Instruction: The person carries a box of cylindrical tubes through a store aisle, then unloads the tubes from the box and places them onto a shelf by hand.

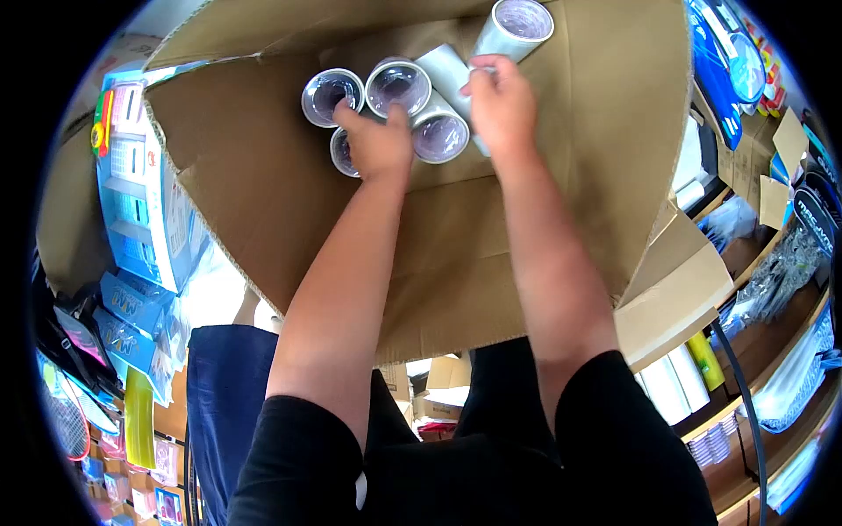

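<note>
A large cardboard box (438,228) stands open before me with several white tubes (440,138) inside. Their round ends show a shiny, purplish inside; what they contain I cannot make out. My left hand (377,145) is over the left cluster, its thumb and a finger apart across the ends of a left tube (331,96) and a middle tube (399,81). Partly behind that hand is a lower tube (340,156). My right hand (502,101) has its fingers closed at the lower edge of an upper-right tube (522,24). Beside it, another white tube (445,70) lies slanted.
Blue printed boxes (140,210) stand left of the cardboard box, with rackets (66,412) lower down. At right are wooden shelves (781,351) with plastic-wrapped goods. A cardboard flap (675,289) juts out at the lower right. Dark blue cloth (230,386) hangs at lower left.
</note>
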`<state>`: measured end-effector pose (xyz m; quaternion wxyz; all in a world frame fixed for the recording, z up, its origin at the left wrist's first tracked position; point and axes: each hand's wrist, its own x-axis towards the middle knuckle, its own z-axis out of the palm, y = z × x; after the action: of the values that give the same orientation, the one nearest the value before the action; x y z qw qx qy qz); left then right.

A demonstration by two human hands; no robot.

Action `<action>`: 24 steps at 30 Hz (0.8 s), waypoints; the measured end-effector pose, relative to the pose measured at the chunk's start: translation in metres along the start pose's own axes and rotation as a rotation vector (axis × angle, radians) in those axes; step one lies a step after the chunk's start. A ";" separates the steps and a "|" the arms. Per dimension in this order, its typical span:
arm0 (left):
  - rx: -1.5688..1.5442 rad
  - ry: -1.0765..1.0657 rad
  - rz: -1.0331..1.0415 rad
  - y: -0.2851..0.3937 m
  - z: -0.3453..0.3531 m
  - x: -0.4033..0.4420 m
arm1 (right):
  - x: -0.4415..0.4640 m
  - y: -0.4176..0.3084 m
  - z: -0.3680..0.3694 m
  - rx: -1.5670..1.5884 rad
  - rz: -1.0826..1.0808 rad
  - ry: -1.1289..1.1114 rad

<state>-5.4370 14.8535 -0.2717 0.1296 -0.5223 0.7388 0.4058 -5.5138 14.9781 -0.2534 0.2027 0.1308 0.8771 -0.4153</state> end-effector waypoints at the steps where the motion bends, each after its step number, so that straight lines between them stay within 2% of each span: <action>1: 0.046 -0.009 0.006 -0.004 -0.003 0.001 | 0.016 0.009 0.000 0.023 0.008 0.009; 2: 0.054 -0.010 0.009 -0.008 -0.004 0.000 | 0.033 0.025 0.008 0.028 0.014 0.011; 4: 0.228 0.007 0.117 -0.011 -0.007 -0.003 | 0.067 0.064 0.031 -0.365 -0.368 -0.096; 5: 0.236 0.001 0.115 -0.014 -0.008 -0.006 | 0.082 0.075 0.043 -0.363 -0.359 -0.098; 7: 0.276 -0.044 0.136 -0.017 -0.009 -0.009 | 0.106 0.083 0.065 -0.708 -0.599 -0.377; 8: 0.244 -0.061 0.145 -0.021 -0.009 -0.008 | 0.111 0.074 0.074 -0.852 -0.481 -0.487; 9: 0.242 -0.054 0.147 -0.024 -0.008 -0.006 | 0.118 0.079 0.084 -0.850 -0.489 -0.485; 11: 0.205 -0.036 0.212 -0.028 -0.008 -0.002 | 0.124 0.084 0.102 -1.042 -0.298 -0.507; 12: 0.218 -0.021 0.220 -0.029 -0.009 0.002 | 0.121 0.088 0.107 -1.030 -0.271 -0.443; 15: 0.248 -0.037 0.273 -0.027 -0.012 0.009 | 0.124 0.102 0.113 -1.099 -0.204 -0.456; 16: 0.259 -0.056 0.291 -0.024 -0.015 0.010 | 0.118 0.110 0.106 -1.079 -0.293 -0.455; 19: 0.294 -0.125 0.274 -0.021 -0.019 0.016 | 0.070 0.084 0.061 -1.081 -0.310 -0.496; 20: 0.325 -0.124 0.256 -0.018 -0.021 0.018 | 0.054 0.088 0.045 -0.998 -0.362 -0.444; 24: 0.417 -0.201 0.279 -0.014 -0.026 0.023 | -0.016 0.070 -0.013 -0.897 -0.297 -0.380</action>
<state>-5.4281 14.8173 -0.2755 0.2500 -0.3342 0.8547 0.3086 -5.4752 15.0308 -0.2863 0.3335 -0.1731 0.9259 -0.0386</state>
